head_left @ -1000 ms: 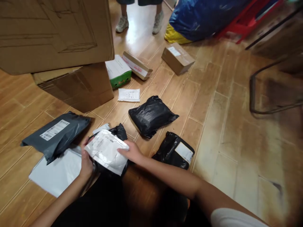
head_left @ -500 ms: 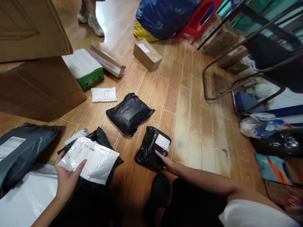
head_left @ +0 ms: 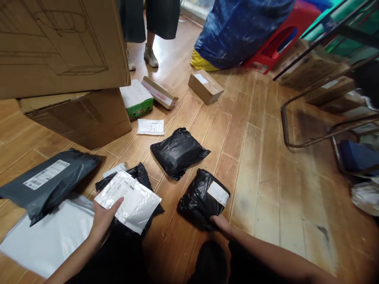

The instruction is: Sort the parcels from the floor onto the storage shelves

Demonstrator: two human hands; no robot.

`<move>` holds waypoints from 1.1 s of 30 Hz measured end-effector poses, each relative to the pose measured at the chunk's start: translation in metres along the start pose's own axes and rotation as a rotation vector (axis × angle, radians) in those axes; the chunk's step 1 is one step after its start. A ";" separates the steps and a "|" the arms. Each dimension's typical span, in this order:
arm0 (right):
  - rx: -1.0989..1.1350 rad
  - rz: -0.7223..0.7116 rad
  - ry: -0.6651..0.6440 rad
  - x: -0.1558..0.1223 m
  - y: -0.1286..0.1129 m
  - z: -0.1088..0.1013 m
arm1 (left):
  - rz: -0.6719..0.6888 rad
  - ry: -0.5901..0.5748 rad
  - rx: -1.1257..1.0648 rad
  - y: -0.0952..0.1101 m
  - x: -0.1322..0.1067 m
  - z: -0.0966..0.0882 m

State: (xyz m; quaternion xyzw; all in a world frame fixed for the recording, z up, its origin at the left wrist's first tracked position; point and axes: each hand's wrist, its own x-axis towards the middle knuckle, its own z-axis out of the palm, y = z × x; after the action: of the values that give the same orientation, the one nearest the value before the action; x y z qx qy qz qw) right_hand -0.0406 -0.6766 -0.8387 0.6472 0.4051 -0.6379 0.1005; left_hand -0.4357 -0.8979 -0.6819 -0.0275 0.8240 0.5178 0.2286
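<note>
My left hand (head_left: 104,216) is closed on a white plastic mailer (head_left: 130,199) with a printed label, thumb on top and the other fingers mostly hidden beneath. Under that mailer lie a black plastic bag (head_left: 145,177) and a small pale packet (head_left: 115,169). My right hand (head_left: 221,224) grips the near edge of a black plastic parcel (head_left: 194,199) that has a white label (head_left: 218,193); its fingers are largely hidden under the parcel. Just beyond, another black wrapped parcel (head_left: 179,153) rests on the floor.
A grey mailer (head_left: 59,173) overlaps a large white one (head_left: 50,236) at left. Big cardboard boxes (head_left: 59,47) are stacked behind. Farther off are a small white packet (head_left: 151,126), a brown box (head_left: 205,86), a person's legs (head_left: 161,19) and a metal-framed chair (head_left: 286,126).
The view has turned left and up, showing more of the other person's legs. My right hand has shifted from beside the label to the parcel's near edge. My left hand keeps the white mailer.
</note>
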 end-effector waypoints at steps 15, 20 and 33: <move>-1.184 -1.441 0.043 -0.020 -0.193 0.060 | -0.015 -0.040 -0.085 -0.014 -0.005 -0.004; -1.365 -1.433 0.020 0.008 -0.296 0.122 | 0.003 -0.050 -0.086 -0.037 0.004 -0.011; -1.232 -0.869 0.409 0.106 -0.414 0.197 | -0.151 -0.018 -0.198 -0.061 -0.006 -0.011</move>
State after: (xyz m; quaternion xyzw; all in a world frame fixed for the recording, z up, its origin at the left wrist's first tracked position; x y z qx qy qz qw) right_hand -0.4730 -0.4925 -0.8072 0.3628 0.9139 -0.1481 0.1062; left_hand -0.4171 -0.9363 -0.7270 -0.1073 0.7624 0.5779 0.2707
